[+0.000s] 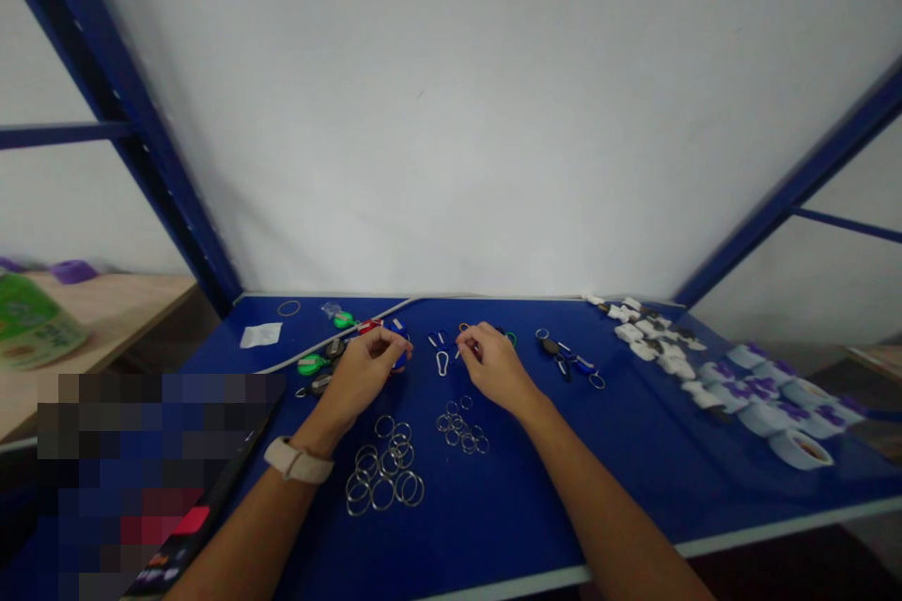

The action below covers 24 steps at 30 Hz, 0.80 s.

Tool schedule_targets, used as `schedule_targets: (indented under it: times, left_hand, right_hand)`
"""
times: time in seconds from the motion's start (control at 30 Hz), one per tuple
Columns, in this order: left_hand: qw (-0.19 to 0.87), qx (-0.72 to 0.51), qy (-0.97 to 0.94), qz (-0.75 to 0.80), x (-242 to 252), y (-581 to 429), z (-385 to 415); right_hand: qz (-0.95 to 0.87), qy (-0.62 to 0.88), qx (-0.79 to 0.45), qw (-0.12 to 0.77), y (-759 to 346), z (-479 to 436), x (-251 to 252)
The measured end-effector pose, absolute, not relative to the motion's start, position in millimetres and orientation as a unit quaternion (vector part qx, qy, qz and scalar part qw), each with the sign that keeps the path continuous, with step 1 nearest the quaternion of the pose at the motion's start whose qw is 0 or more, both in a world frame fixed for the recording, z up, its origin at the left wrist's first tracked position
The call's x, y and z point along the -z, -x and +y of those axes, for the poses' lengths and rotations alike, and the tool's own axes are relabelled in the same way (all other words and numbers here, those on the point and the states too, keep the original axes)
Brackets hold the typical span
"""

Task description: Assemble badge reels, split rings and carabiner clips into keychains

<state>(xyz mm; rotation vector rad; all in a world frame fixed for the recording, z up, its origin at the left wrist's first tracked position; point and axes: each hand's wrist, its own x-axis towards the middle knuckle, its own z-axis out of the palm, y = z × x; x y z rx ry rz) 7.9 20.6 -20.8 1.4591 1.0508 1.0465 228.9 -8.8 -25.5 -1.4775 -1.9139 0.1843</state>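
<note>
Two bare forearms point(606, 507) are extending from six o'clock over a glossy blue tabletop point(507, 516), the left one wearing a cream wristband point(300, 460). Pale trim point(521, 585) is marking the near edge at six; a white wall point(479, 113) is rising behind the far edge at twelve. Bare surface is opening at four o'clock, between the right forearm and white round containers point(765, 418) standing with purple pieces at three.

Colourful rounded plastic reels point(334, 349) are lying at ten o'clock, around the left hand point(363, 371). One small pear-shaped silver metal clip point(442, 362) is lying at twelve, between both hands, at nine o'clock from the right hand point(493, 366). Small silver metal rings point(458, 427) are clustering mid-tabletop, larger silver metal rings point(400, 455) at eight.

Each grip is bringing thumb and fingertips close together; whether either is gripping anything cannot be told, as the fingers are hiding it.
</note>
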Motion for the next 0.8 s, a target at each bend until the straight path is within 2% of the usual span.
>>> schedule_targets:
  times: [0.23, 0.37, 0.57, 0.8]
  left_hand:
    - [0.480, -0.444, -0.633, 0.414, 19.3, -8.8, 18.8]
    - [0.476, -0.451, -0.629, 0.418, 25.3, -8.4, 21.5]
    - [0.449, -0.452, -0.634, 0.438, 25.7, -8.0, 21.1]
    - [0.442, -0.429, -0.662, 0.426, 18.7, -7.7, 18.0]
  right_hand:
    - [-0.785, 0.570, -0.051, 0.239, -227.5, -14.1, 28.5]
    - [-0.796, 0.558, -0.064, 0.226, -229.4, -15.2, 24.0]
    - [-0.759, 0.617, -0.040, 0.203, -229.2, -15.0, 24.1]
    - [-0.755, 0.619, -0.089, 0.198, -230.2, -14.3, 28.9]
